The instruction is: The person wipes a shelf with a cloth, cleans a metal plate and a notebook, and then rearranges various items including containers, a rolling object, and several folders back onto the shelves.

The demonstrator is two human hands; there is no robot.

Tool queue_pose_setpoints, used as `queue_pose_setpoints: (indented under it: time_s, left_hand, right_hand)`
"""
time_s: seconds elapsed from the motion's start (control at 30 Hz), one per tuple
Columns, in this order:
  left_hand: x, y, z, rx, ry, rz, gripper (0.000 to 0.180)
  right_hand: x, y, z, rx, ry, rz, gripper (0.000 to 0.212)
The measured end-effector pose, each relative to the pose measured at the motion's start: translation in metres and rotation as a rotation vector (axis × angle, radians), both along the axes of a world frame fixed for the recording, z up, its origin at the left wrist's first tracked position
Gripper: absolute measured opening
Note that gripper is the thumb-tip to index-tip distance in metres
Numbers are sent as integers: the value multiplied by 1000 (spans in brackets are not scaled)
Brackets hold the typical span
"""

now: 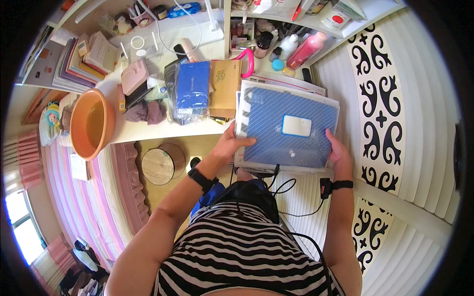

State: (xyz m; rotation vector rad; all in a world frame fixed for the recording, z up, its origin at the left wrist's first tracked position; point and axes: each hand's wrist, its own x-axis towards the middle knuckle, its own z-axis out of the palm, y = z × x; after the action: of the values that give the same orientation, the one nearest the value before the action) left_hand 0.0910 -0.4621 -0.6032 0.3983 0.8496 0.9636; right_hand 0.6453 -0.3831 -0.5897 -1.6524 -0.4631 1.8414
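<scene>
A flat blue document folder (269,145) with fine diagonal lines, a white label with a blue border and a small white button is in front of me. It lies over a slightly larger pale sheet or sleeve whose edges show around it. My left hand (231,145) grips its left edge, thumb on top and the other fingers hidden beneath. At the right edge, my right hand (339,149) is closed round the side. The far part of the folder reaches over the desk corner; whether it rests there I cannot tell.
Left of the folder on the white desk (173,129) are a brown envelope (224,81), a blue packet (192,84) and a dark cloth (145,112). An orange basin (92,124) sits at the desk's left end. Bottles (306,49) stand behind. A white patterned wardrobe (414,108) rises on the right.
</scene>
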Motion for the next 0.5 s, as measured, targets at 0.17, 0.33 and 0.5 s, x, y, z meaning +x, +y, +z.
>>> queue_pose_setpoints:
  time_s: [0.17, 0.33, 0.5]
  left_hand:
    - [-33, -5, 26, 54, 56, -20, 91]
    - [-59, -12, 63, 270, 258, -125, 87]
    - [-60, -12, 129, 568, 549, -237, 73]
  right_hand:
    - [-3, -33, -7, 109, 190, 60, 98]
    - [-25, -62, -14, 227, 173, 124, 101]
    - [-28, -84, -52, 395, 331, 12, 103]
